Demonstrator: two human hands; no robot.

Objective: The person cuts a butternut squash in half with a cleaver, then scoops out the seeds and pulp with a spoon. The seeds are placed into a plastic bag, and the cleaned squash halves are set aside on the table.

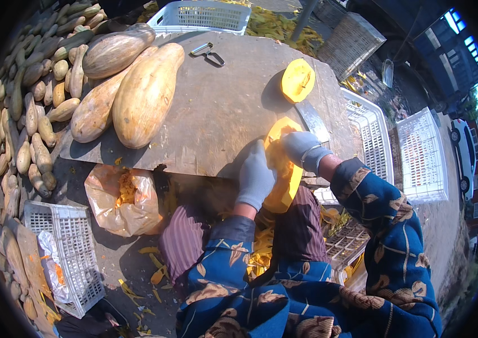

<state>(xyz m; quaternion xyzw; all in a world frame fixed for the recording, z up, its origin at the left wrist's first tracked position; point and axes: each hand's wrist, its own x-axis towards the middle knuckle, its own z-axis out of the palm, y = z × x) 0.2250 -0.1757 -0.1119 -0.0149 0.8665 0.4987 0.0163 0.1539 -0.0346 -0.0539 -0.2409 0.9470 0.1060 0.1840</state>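
My left hand [256, 175], in a grey glove, holds a peeled, opened pumpkin piece [283, 198] by its left side at the front edge of the board. Over the hollow of that piece, my right hand [302, 148], also gloved, has its fingers curled down at the flesh; whether it grips a tool or pulp is hidden. A broad metal blade [313, 120] lies just beyond the right hand. Behind it rests another cut pumpkin piece [298, 80], its cut face showing. A peeler [208, 54] lies far back on the board. Three unpeeled pumpkins [148, 97] sit at the left.
The wooden board [213, 114] has a ragged front edge. Below it at left stands a bag [122, 203] with orange pulp. White plastic crates stand behind [201, 17], at right [370, 131] and at lower left [76, 253]. A pumpkin heap [32, 114] fills the far left.
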